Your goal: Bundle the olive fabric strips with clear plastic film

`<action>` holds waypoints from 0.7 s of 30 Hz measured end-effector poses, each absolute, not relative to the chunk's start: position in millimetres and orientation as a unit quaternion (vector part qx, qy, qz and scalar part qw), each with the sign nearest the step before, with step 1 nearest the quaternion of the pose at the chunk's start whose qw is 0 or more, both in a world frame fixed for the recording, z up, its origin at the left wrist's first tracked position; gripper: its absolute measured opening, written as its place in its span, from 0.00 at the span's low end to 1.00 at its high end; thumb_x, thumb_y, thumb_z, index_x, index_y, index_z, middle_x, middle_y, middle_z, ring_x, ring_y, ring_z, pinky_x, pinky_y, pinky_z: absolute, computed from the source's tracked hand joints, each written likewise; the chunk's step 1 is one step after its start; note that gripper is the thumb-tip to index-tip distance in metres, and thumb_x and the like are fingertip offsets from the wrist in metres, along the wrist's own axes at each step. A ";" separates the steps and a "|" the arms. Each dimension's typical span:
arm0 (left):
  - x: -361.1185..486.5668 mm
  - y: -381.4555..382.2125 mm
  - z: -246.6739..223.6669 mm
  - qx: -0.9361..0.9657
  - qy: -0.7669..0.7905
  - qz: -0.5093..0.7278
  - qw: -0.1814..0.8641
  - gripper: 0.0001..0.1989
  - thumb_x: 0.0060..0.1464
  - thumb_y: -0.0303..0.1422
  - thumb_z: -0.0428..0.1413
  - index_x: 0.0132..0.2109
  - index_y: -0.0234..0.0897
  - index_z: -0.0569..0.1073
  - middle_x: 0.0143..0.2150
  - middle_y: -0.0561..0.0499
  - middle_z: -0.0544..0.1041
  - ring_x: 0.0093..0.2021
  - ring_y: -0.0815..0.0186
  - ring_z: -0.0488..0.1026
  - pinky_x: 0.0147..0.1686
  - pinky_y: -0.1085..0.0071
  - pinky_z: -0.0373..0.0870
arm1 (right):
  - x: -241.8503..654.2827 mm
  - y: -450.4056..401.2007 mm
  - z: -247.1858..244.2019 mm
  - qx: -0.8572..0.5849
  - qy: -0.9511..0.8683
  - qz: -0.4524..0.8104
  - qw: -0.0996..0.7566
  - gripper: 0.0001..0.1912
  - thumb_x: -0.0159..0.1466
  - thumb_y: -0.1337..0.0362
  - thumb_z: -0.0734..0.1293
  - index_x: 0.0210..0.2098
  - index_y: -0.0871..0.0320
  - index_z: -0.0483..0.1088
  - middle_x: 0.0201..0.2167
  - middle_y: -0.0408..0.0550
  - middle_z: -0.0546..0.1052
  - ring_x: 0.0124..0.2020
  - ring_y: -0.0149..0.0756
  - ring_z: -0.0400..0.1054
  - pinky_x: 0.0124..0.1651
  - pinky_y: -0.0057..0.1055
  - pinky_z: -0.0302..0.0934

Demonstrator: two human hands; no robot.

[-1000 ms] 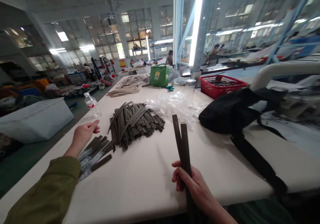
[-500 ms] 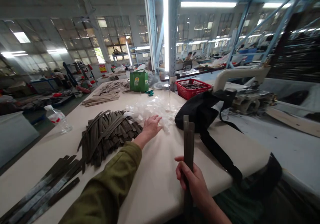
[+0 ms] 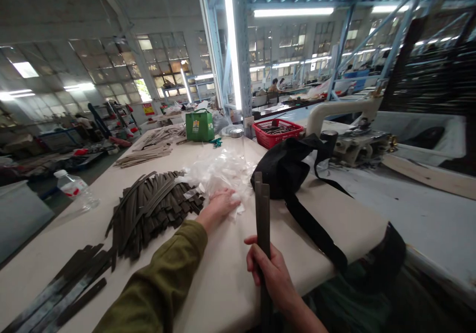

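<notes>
My left hand [image 3: 219, 207] rests on the near edge of a heap of clear plastic film [image 3: 226, 171]; its fingertips press into the film, and whether they pinch any is hard to see. My right hand [image 3: 269, 268] is wrapped round dark grey-brown strips [image 3: 263, 214], held upright near the table's front edge. A large pile of similar strips [image 3: 148, 214] lies left of my left hand. More long strips [image 3: 70, 283] lie at the lower left. A black cloth bag with a strap [image 3: 282, 169] sits just beyond the held strips.
A plastic bottle [image 3: 76, 190] lies tilted at the table's left edge. Farther back are a green bag [image 3: 200, 126], lighter strips [image 3: 145, 153], a jar lid [image 3: 236, 133] and a red basket [image 3: 277, 137]. A machine [image 3: 357, 144] stands on the right.
My left hand has come down onto the plastic film, its fingers now in among it. My right hand still grips the upright strips. The view has shifted slightly.
</notes>
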State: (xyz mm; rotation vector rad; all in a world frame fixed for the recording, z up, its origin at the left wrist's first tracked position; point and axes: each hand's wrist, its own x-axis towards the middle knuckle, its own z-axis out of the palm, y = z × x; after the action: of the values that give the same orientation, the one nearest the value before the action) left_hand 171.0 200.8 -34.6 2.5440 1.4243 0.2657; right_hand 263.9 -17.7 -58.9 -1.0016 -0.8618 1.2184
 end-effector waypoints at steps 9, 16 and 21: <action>71.8 111.3 -12.7 0.859 0.470 0.202 0.014 0.16 0.61 0.38 0.48 0.52 0.48 0.75 0.57 0.50 0.74 0.63 0.55 0.60 0.62 0.50 0.47 | 262.6 -20.7 -55.4 -0.432 -0.404 0.512 0.623 0.19 0.64 0.49 0.63 0.43 0.59 0.66 0.21 0.39 0.70 0.14 0.25 0.58 0.18 0.24 0.50; 24.5 62.9 -3.9 0.776 0.551 0.308 -0.006 0.19 0.62 0.41 0.45 0.46 0.39 0.78 0.40 0.45 0.81 0.44 0.57 0.76 0.51 0.61 0.67 | 256.6 -16.2 -43.3 -0.451 -0.400 0.501 0.621 0.19 0.61 0.49 0.66 0.38 0.60 0.69 0.21 0.41 0.72 0.12 0.23 0.50 0.14 0.24 0.47; 16.3 13.9 -15.4 0.732 0.518 0.437 0.061 0.12 0.59 0.41 0.52 0.41 0.42 0.78 0.41 0.49 0.81 0.42 0.60 0.77 0.47 0.63 0.71 | 231.5 -23.4 -17.0 -0.451 -0.447 0.528 0.563 0.19 0.60 0.50 0.66 0.35 0.62 0.72 0.25 0.46 0.77 0.14 0.23 0.53 0.16 0.24 0.55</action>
State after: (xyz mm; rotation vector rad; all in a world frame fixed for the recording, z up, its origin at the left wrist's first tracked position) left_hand 16.3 13.9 -15.4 2.2157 1.5686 1.3235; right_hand 231.5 -23.4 -17.0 -1.0623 -1.0519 1.2436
